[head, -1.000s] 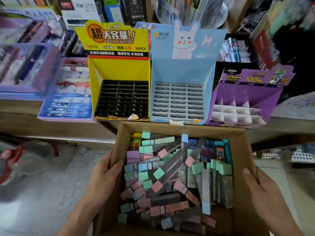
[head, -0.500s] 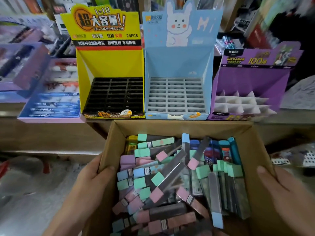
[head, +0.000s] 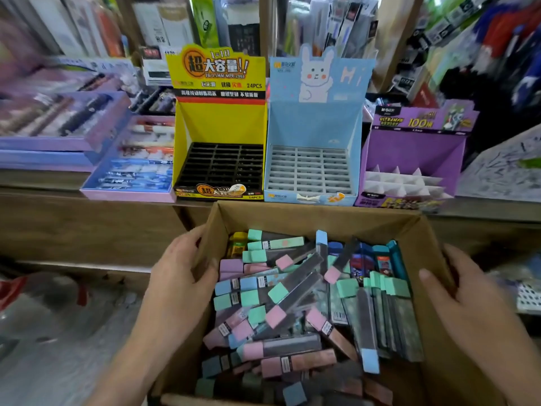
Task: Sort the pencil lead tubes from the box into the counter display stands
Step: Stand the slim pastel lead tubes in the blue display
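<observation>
— Holding anything with the left hand [head: 181,276]?

— Pinching the left wall of the cardboard box [head: 322,213], thumb lying inside, fingers curling over the rim.

— And gripping with the right hand [head: 462,300] too?

— Clamping the right wall, thumb resting on the rim, fingers running along the outside.

— Finding the pencil lead tubes [head: 292,291] where?

— Lying jumbled inside the box, crossing over one another, showing mint, pink, blue and lilac caps.

— Standing beyond it?

— Sitting side by side on the counter [head: 73,224], just behind the box: yellow display stand [head: 219,127], blue display stand [head: 313,124] (rabbit printed on its backboard), purple display stand [head: 409,148], each showing a grid of slots. Pen trays [head: 128,171] lying left of the yellow one.
</observation>
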